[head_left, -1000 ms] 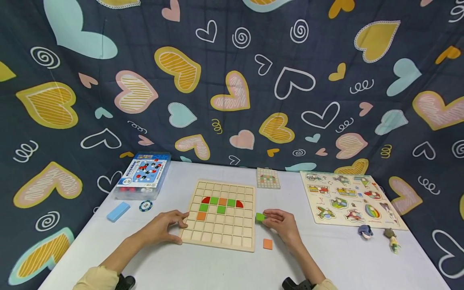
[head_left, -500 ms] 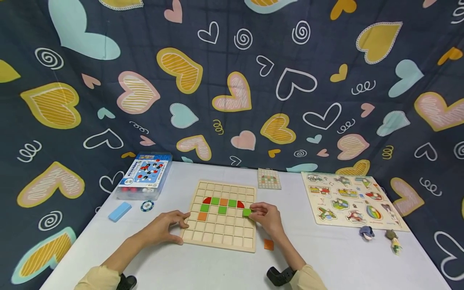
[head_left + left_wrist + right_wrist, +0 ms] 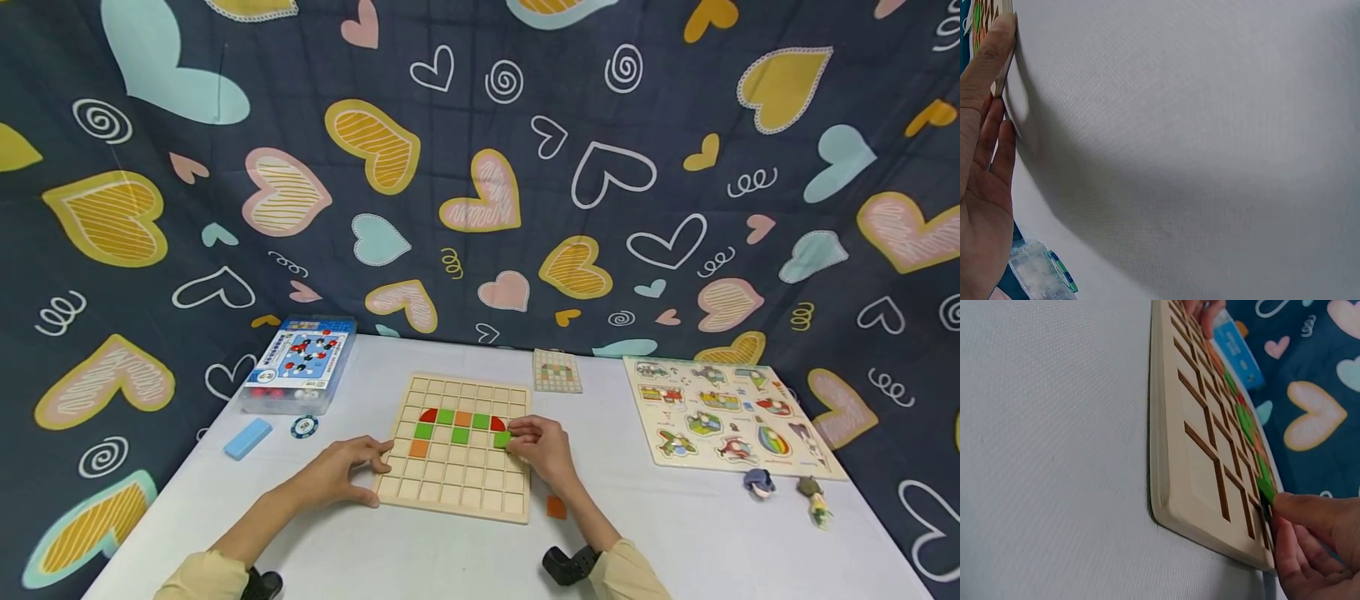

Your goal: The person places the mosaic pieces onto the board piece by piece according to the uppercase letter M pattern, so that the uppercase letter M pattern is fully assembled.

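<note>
A wooden grid board (image 3: 450, 492) lies on the white table, with red, green and orange pieces set in several of its cells. At its left edge my left hand (image 3: 341, 472) holds the near corner, thumb (image 3: 994, 47) along the rim. My right hand (image 3: 542, 448) pinches a green square tile (image 3: 501, 440) over a cell at the board's right side, just below the right red quarter-round piece (image 3: 497, 424). The right wrist view shows this green tile (image 3: 1266, 489) tilted, one edge down at the cell. An orange square tile (image 3: 556, 507) lies by the board's lower right corner, near my right forearm.
A small pattern card (image 3: 557, 372) lies behind the board. Left are a clear plastic box (image 3: 298, 367), a blue block (image 3: 247, 438) and a round chip (image 3: 304, 427). On the right lie a picture puzzle (image 3: 720, 412) and two small figurines (image 3: 759, 482).
My right hand has carried the green tile leftward from beside the board to a cell near its right edge. The left hand stays at the board's left edge.
</note>
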